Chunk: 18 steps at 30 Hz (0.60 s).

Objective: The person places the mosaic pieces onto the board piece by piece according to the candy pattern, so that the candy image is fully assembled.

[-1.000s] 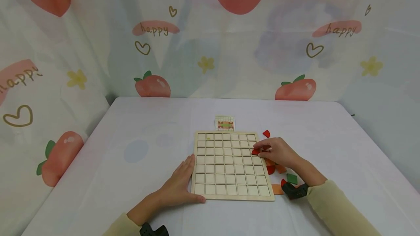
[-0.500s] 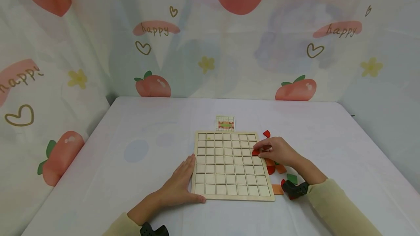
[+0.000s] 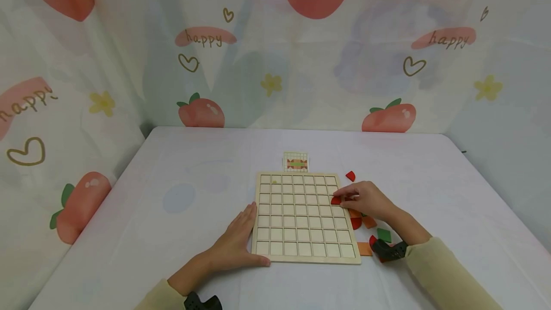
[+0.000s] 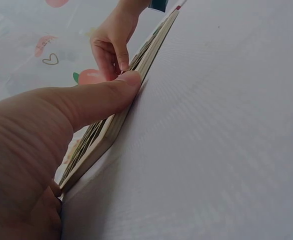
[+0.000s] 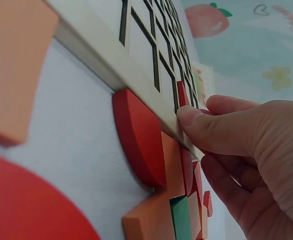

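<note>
A pale wooden board [image 3: 306, 259] with a grid of square cells lies on the white table. My left hand [image 3: 232, 248] rests against its near left corner, straight fingers along the left side and thumb at the front edge, as the left wrist view also shows. Over the board's right side, my right hand [image 3: 368, 201] pinches a red rounded puzzle piece [image 3: 336, 200] between thumb and fingers. That piece sits at a cell in the rightmost column; the right wrist view shows it partly covered by the thumb [image 5: 189, 115]. Whether it lies flat in the cell I cannot tell.
Beyond the board lies a small pattern card [image 3: 295, 162]. Loose pieces lie along its right side: a red quarter-round [image 3: 350, 176], another red piece [image 3: 356, 223], an orange one [image 3: 369, 222], a green one [image 3: 384, 235] and an orange square [image 3: 365, 249]. My right wrist partly hides others.
</note>
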Tool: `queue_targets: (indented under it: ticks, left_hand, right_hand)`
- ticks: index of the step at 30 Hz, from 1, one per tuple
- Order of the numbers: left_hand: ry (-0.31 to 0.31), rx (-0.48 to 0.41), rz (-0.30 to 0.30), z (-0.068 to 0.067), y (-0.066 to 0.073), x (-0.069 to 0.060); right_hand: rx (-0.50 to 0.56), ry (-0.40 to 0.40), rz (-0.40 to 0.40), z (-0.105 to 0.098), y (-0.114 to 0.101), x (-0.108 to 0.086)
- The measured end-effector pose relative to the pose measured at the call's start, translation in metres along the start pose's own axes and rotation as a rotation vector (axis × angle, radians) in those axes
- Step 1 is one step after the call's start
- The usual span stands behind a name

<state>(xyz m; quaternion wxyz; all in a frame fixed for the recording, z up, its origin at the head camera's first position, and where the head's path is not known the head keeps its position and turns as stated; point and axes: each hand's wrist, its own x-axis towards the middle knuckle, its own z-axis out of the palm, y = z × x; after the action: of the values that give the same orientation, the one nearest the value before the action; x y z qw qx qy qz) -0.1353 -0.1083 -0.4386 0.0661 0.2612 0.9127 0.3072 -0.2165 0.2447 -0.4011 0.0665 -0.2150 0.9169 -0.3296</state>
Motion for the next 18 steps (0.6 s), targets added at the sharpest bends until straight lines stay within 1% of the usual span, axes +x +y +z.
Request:
queue_targets:
  ticks: [4,8,15,18]
  left_hand:
    - [0.000,-0.011,0.001,0.0002,-0.0001,-0.0002]
    - [-0.004,-0.011,0.003,-0.0002,0.0000,-0.0005]
    - [-0.005,0.003,0.003,-0.0007,0.0001,-0.0004]
    - [-0.006,0.006,0.004,-0.0004,-0.0003,-0.0002]
  right_hand:
    - [-0.008,0.015,-0.007,0.0013,0.0000,-0.0018]
    - [-0.013,0.024,-0.038,0.0017,0.0003,-0.0027]
    - [0.042,0.066,-0.003,0.0000,0.0020,-0.0066]
    - [0.026,0.093,-0.012,-0.0028,0.0055,-0.0098]
